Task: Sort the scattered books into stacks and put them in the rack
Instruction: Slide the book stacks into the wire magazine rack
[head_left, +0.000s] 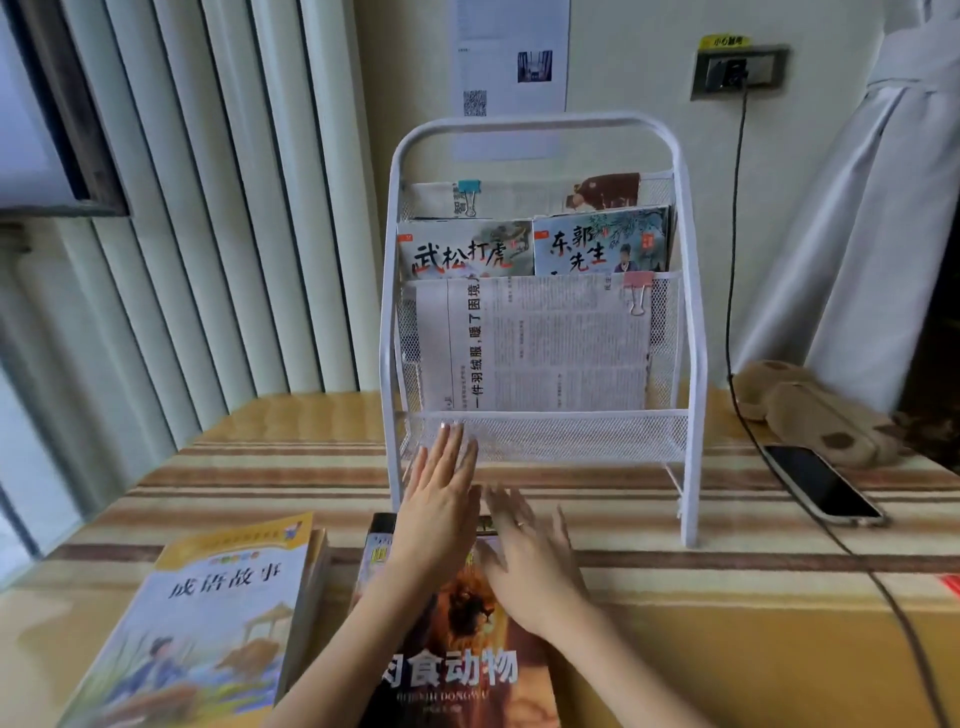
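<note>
Head view, looking down at a glossy wooden table (727, 639) crossed by a cloth of brown and cream stripes. At the far middle, one white rack (693, 332): rounded metal tube frame, fine mesh pockets in tiers. In the upper tiers, two thin picture books side by side, one with a tiger title (465, 249) on the left and one with blue cover (600, 241) on the right; behind them more paper with a teal binder clip (469, 189). In the middle pocket, a printed sheet (535, 345) held by a pink binder clip (638, 291). Near left, one thick paperback with yellow and pale blue cover (208, 618), flat on the table. Near middle, one glossy dark book with a lion (467, 649), flat, partly under both hands. Left hand (441, 499) with fingers straight and together, tips at the rack's lowest mesh. Right hand (530, 556) blurred, fingers straight and slightly spread above the lion book; contact unclear. Far right: one black phone (823, 483) with a dark cable (737, 260), one soft brown plush toy (810, 410).
</note>
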